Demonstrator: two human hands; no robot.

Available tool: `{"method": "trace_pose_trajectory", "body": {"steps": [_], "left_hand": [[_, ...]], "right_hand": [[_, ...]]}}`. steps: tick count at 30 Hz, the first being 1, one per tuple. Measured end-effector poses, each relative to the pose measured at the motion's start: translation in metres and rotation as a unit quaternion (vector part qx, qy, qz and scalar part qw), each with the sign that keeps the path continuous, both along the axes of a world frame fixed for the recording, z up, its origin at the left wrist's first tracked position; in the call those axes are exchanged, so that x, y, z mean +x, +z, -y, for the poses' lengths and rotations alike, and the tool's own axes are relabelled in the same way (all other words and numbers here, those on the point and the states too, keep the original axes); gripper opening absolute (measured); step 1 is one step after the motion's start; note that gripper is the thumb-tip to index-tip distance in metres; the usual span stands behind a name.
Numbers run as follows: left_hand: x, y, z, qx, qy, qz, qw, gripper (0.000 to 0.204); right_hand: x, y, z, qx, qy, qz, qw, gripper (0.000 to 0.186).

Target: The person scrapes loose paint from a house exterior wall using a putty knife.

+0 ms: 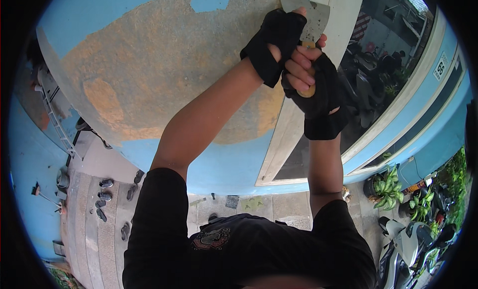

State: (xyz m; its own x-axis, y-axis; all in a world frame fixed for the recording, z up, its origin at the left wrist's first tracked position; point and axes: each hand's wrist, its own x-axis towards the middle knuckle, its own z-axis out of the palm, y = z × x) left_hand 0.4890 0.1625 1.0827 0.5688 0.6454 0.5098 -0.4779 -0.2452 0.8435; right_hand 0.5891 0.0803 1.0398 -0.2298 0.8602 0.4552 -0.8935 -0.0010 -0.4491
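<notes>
A metal scraper [313, 22] with a wooden handle has its wide blade against the pale window frame and the edge of the peeled wall [174, 79]. My right hand [311, 87], in a black fingerless glove, is closed around the handle. My left hand [276, 42], gloved the same way, is closed at the blade's left side, with a fingertip on the metal; some of its fingers are hidden. The wall shows bare grey and orange patches amid light blue paint.
A dark glass window [373, 50] is right of my hands. A ladder [57, 122] leans at the left. Below are several sandals and shoes [104, 195] on paving [89, 234]. Potted plants [391, 189] and parked motorbikes [403, 244] stand at the lower right.
</notes>
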Motion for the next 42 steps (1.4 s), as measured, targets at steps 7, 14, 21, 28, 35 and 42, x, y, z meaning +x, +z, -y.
{"method": "trace_pose_trajectory", "body": {"steps": [7, 14, 21, 28, 35, 42], "left_hand": [[-0.001, 0.004, 0.014, 0.048, 0.059, 0.023, 0.997, 0.047], [-0.002, 0.01, 0.015, -0.007, 0.048, -0.002, 0.999, 0.043], [0.0, 0.002, 0.006, 0.031, 0.044, 0.007, 0.999, 0.043], [0.006, 0.002, -0.012, -0.011, -0.05, 0.016, 0.999, 0.045], [0.018, -0.01, -0.016, -0.006, 0.007, 0.037, 0.999, 0.045], [0.013, -0.009, 0.0, 0.021, 0.008, 0.069, 0.997, 0.039]], "right_hand": [[0.004, 0.0, -0.002, 0.018, 0.015, 0.018, 1.0, 0.011], [0.006, 0.006, -0.006, 0.026, 0.007, 0.045, 0.999, 0.017], [0.003, 0.005, -0.002, 0.03, -0.004, 0.052, 0.998, 0.019], [0.006, 0.009, -0.006, 0.03, -0.004, 0.049, 0.998, 0.013], [0.011, 0.005, 0.001, 0.014, 0.019, 0.019, 1.0, 0.007], [0.015, 0.003, -0.002, 0.023, 0.018, 0.03, 0.999, 0.008]]}}
